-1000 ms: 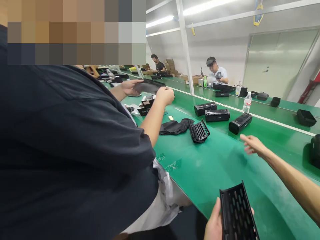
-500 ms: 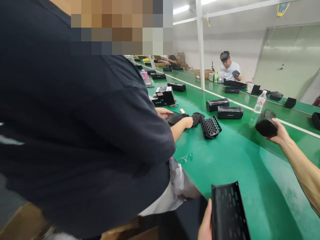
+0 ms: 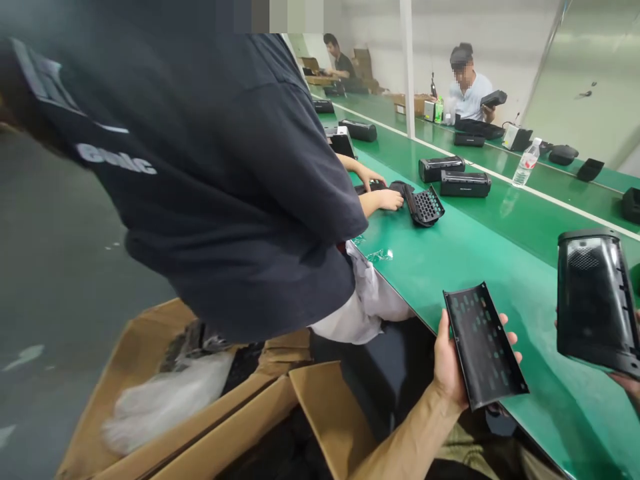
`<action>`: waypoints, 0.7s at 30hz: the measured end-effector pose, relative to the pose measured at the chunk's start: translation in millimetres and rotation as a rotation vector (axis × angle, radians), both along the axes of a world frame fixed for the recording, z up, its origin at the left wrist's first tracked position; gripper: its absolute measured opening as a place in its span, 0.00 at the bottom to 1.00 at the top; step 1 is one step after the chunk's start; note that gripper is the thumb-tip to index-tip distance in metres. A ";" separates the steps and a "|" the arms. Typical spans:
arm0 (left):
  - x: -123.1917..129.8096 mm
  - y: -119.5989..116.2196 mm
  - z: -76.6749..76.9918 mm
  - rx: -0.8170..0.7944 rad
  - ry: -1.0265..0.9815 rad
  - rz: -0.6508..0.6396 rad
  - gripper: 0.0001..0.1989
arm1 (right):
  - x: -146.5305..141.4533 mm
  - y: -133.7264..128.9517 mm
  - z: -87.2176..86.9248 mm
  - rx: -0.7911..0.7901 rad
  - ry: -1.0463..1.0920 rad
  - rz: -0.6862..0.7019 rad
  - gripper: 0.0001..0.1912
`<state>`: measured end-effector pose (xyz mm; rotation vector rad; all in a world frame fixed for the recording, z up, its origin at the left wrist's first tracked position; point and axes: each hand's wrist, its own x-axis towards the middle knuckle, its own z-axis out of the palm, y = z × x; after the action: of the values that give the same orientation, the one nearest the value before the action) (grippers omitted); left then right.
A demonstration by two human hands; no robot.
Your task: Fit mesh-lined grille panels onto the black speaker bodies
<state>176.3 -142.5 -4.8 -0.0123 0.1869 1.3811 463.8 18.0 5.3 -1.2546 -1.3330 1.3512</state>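
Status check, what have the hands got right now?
Left hand holding black perforated grille panel. Right hand holding black speaker shell. Co-worker in dark T-shirt alongside, to the left.

Quick count: 2 hands (image 3: 450, 363) (image 3: 625, 383), each holding 1 black perforated cover (image 3: 483, 345) (image 3: 595, 300), plus 1 grille (image 3: 425, 207) on the green belt (image 3: 480, 267), 4 speakers (image 3: 465, 184) there too, 1 water bottle (image 3: 526, 162), 1 cardboard box (image 3: 200, 393), 3 co-workers (image 3: 240, 180).

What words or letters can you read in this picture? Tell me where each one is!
"Godc", I think, in white letters on the back of the dark T-shirt; folds make them hard to be sure of.
Small marking on the black speaker: too small to read.
Label on the water bottle: too blurred to read.
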 end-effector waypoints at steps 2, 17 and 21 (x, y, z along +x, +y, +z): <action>7.8 4.3 -2.8 -0.005 0.003 -0.004 0.54 | 30.7 -11.4 10.5 -0.149 -0.074 -0.137 0.45; 48.2 16.7 -3.6 -0.086 0.018 0.015 0.51 | -34.2 -80.4 97.0 0.021 -0.352 0.235 0.47; 53.3 20.5 2.1 0.030 -0.009 0.054 0.48 | -27.6 -67.4 83.0 0.079 -0.484 0.380 0.55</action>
<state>229.7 -122.0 -2.6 0.0017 0.1589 1.4372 436.3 -49.5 88.3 -1.3738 -2.0233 1.2691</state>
